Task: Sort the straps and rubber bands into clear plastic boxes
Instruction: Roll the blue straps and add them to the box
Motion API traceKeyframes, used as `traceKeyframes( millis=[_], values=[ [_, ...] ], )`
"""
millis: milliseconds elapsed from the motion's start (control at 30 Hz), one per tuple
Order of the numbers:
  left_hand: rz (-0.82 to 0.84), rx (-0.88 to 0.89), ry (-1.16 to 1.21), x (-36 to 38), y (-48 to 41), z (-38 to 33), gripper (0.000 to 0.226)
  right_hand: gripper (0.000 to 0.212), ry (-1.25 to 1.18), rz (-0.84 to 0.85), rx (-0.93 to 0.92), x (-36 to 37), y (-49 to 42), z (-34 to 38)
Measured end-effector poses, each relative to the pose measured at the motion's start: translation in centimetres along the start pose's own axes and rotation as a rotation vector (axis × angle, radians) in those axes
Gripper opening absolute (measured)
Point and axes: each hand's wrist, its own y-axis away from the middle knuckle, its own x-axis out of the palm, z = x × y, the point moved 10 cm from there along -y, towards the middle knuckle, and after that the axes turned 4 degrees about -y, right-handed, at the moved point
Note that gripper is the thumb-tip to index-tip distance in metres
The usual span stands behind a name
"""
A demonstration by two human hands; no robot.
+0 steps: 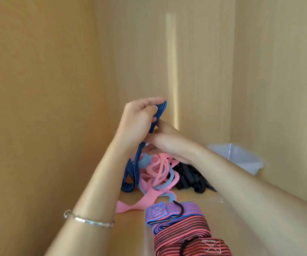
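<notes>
Blue-and-black striped elastic strap (160,111) runs flat and ribbed between both raised hands, above a tangle of bands. The left hand (138,122) is lifted highest, wrist bent, back of the hand to the camera; its grip pinches the strap's upper end between thumb and curled fingers. The right hand (169,143) comes in from the right just below, thumb pointing up against the strap and fingers curled under it, so that grip is closed round the same strap. From there the strap hangs down in long loops to the wooden surface (128,230), beside the left forearm.

A thin silver bracelet (88,220) circles the left wrist. Under the hands lies a heap of flat pink and pale blue rubber bands (158,174), smooth and curling, and just right of it a pile of matte black pieces (187,179), partly hidden by the right forearm. Near the camera, a clear plastic box (146,241) holds folded red-and-blue striped straps (178,228) with a black metal hook (179,209). A second clear plastic box (241,157) stands in the far right corner.
</notes>
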Motion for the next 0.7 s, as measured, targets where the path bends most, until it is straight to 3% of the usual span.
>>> traceKeyframes(
  millis=[33,100,200,267,300,400,467,533,633,700],
  values=[
    [0.026,0.013,-0.019,0.3,0.2,-0.2,0.036,0.014,-0.034,-0.014,-0.007,0.8,-0.7,0.4],
    [0.022,0.008,-0.013,0.1,0.3,0.0,0.038,0.021,-0.114,-0.077,0.021,1.2,-2.2,0.2],
    [-0.205,-0.024,0.071,-3.2,-0.6,1.8,0.036,0.02,-0.334,-0.169,0.031,0.4,-3.5,0.3],
    [-0.211,-0.053,-0.004,-3.9,-1.2,3.5,0.021,0.014,-0.597,-0.256,0.019,-1.6,-3.5,0.9],
    [-0.086,-0.076,-0.087,-2.8,-1.5,4.3,0.019,0.013,-0.71,-0.288,0.007,-2.6,-3.3,1.4],
    [0.428,-0.211,-0.324,2.5,0.3,7.1,0.049,0.013,-0.91,-0.295,-0.037,-4.9,-2.0,2.7],
    [0.508,-0.316,-0.397,3.3,1.6,8.3,0.049,0.015,-0.951,-0.287,-0.051,-5.9,-0.7,2.7],
    [0.362,-0.355,-0.374,1.7,0.8,8.6,0.032,0.022,-0.944,-0.286,-0.055,-7.2,0.3,1.9],
    [-0.01,-0.298,-0.215,-2.1,-0.9,7.0,0.028,0.036,-0.773,-0.25,0.03,-8.3,1.6,-0.2],
    [-0.109,-0.213,-0.197,-2.8,-1.3,5.1,0.026,0.041,-0.667,-0.196,0.12,-8.1,2.3,-2.2]
  ],
)
